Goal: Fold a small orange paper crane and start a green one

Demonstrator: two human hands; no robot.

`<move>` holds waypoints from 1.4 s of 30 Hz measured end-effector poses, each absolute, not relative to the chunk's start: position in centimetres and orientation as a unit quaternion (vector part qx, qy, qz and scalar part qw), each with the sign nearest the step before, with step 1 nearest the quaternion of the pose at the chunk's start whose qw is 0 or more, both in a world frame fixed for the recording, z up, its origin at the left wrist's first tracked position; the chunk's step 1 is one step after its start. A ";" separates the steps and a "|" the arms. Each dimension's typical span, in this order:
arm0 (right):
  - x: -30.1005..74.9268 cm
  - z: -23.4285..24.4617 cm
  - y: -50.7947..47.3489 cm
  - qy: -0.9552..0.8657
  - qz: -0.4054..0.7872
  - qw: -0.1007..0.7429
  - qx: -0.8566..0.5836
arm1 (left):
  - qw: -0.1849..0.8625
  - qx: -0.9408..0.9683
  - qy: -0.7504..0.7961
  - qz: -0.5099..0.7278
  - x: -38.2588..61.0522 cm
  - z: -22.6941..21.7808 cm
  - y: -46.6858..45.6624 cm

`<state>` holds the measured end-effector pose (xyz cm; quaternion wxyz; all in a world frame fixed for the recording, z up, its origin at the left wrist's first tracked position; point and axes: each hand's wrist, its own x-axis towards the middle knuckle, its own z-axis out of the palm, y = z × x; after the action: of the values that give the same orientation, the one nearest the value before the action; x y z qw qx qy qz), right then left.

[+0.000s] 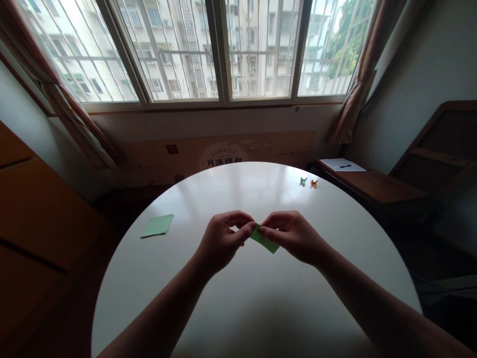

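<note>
A small piece of green paper (267, 241) is held up above the white round table (238, 303), in front of me. My left hand (227, 238) pinches its upper left corner between thumb and fingers. My right hand (292, 233) grips the upper edge close by, with the thumb on the near face. The thumbs almost meet at the top of the paper. Its lower right part hangs free, tilted. The fingers behind the paper are partly hidden, and I cannot tell whether it is folded in layers.
A stack of light green paper squares (158, 225) lies on the table's left. Far right on it stand a small green origami figure (303, 181) and an orange one (314, 183). Beyond, a wooden side table (395, 186) bears a white sheet (341, 164) and a pen (346, 166).
</note>
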<state>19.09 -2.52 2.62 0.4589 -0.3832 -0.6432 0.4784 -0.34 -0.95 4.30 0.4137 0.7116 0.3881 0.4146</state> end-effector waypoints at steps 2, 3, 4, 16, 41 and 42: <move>19.5 2.6 -2.2 -0.642 0.494 0.449 -0.377 | 0.429 0.689 0.391 0.434 -0.5 4.5 -0.8; 19.8 2.5 -2.0 -0.640 0.501 0.444 -0.377 | 0.435 0.674 0.395 0.448 -0.6 4.6 -0.7; 20.0 2.5 -1.8 -0.638 0.506 0.439 -0.380 | 0.442 0.656 0.400 0.462 -0.7 4.7 -0.6; 20.3 2.1 -1.2 -0.590 0.490 0.514 -0.383 | 0.602 0.353 0.429 0.573 -0.8 4.5 0.4; 19.0 3.1 -3.5 -0.564 0.541 0.535 -0.321 | 0.439 0.675 0.399 0.438 -0.2 6.4 -3.1; 18.9 3.2 -3.7 -0.562 0.543 0.537 -0.317 | 0.443 0.676 0.395 0.437 -0.2 6.4 -3.3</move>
<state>18.91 -3.68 3.17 0.5368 -0.3175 -0.5619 0.5434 -0.15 -3.26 6.43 0.4430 0.6756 0.3953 0.4371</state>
